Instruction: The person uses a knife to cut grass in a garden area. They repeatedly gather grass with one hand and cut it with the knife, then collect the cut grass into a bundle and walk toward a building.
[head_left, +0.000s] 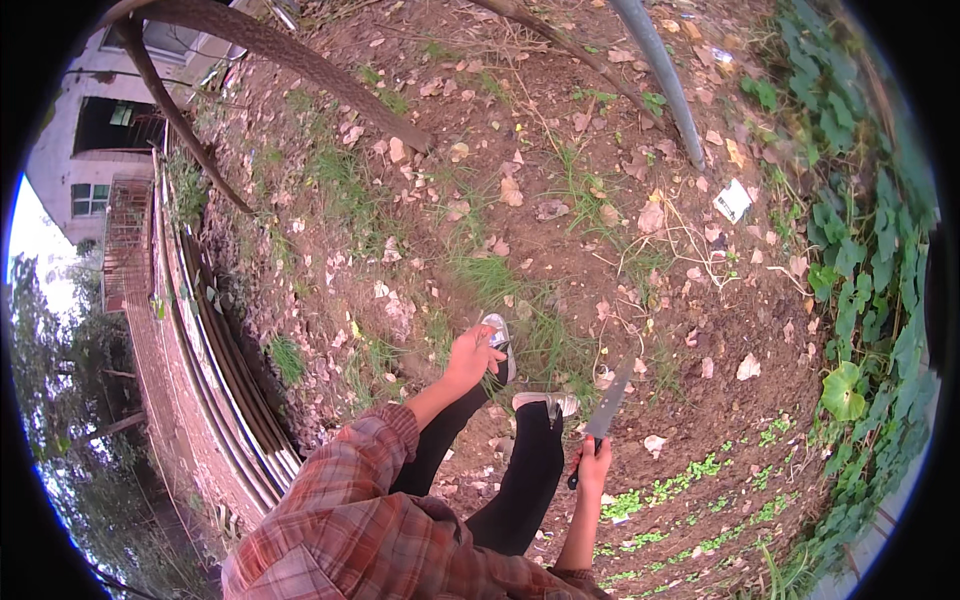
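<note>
My right hand (594, 463) grips the dark, partly red handle of a broad-bladed knife (613, 396). Its metal blade points forward and slightly right, over bare brown soil. In front of my left shoe (496, 325), my left hand (472, 356) hangs with its fingers partly curled. Whether anything small is between those fingers cannot be made out. Grass tufts (487, 276) and dry fallen leaves lie on the ground ahead of both hands. Rows of small green seedlings (686, 480) grow to the right of my right hand.
A thick tree trunk (315, 64) and a grey pole (667, 75) rise ahead. Broad-leaved vines (847, 255) line the right side. Long poles or pipes (217, 405) run along the left, near a brick-paved strip (161, 382). A white packet (732, 200) lies on the soil.
</note>
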